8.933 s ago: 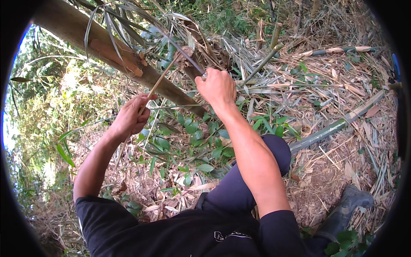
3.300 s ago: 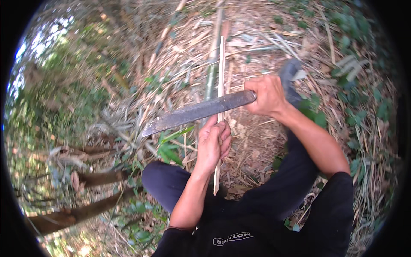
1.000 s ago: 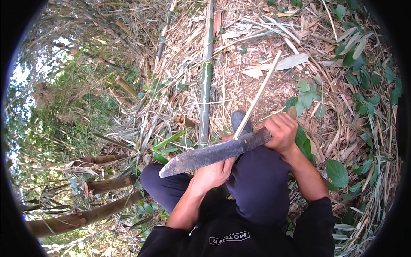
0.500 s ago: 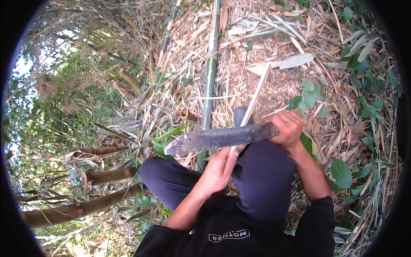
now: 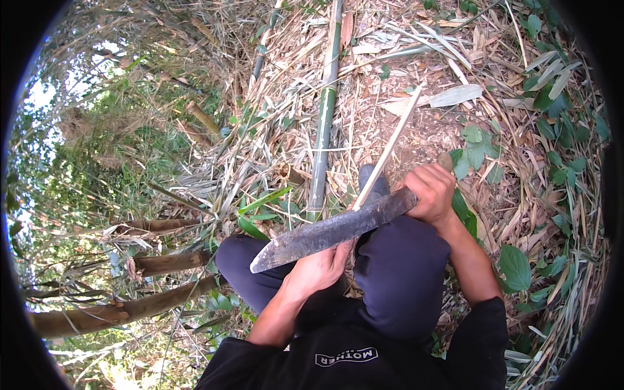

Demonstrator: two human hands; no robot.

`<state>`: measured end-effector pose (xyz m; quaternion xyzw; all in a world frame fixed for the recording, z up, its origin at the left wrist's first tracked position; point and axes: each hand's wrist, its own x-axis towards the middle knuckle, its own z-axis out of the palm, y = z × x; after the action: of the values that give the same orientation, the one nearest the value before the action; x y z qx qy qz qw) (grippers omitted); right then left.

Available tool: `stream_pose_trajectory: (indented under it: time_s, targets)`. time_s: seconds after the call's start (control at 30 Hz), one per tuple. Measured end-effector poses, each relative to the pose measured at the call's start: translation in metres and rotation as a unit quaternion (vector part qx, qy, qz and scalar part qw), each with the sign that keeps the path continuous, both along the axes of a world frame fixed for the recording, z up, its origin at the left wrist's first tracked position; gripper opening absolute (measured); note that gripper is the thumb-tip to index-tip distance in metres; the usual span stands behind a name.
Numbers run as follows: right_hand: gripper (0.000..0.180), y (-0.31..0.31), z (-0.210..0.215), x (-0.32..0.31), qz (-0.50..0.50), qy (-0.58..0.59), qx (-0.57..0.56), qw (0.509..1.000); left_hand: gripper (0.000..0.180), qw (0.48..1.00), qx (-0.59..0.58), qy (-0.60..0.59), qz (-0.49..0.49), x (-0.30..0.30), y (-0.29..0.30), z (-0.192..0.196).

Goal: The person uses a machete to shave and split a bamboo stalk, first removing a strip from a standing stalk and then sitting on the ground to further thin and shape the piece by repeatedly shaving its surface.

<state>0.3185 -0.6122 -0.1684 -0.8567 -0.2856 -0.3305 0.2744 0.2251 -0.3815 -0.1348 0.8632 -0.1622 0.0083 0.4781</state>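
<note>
My right hand is closed round the handle of a machete with a broad dark blade, which slants across in front of my knees, tip toward the lower left. The blade lies across a long pale bamboo strip, touching or nearly touching it. Below the blade, my left hand is closed on the strip's near end; the blade hides part of its fingers. From there the strip slopes up and away to the right, its far end over the littered ground.
A green bamboo pole lies ahead, pointing away from me. Thick brown bamboo stems stand at the left. Leafy plants edge the right side, and dry leaves and shavings cover the ground. A dark shoe shows beyond my knees.
The machete's tip has swung nearer to me, so the blade slants more steeply and sits over my left fingers. Both hands keep their holds. The whole view has shifted slightly.
</note>
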Motion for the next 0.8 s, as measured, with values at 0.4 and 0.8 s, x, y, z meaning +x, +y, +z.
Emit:
stream_pose_trajectory:
  time_s: [0.4, 0.8]
  targets:
    - [0.026, -0.012, -0.023, -0.009, -0.06, 0.049, 0.05, 0.996, 0.024, 0.964, -0.051, 0.259, -0.023, -0.107, 0.03, -0.016]
    - [0.035, 0.002, -0.016, -0.003, -0.042, -0.019, -0.039, 0.998, 0.048, 0.933, -0.24, 0.269, -0.018, 0.015, -0.002, -0.019]
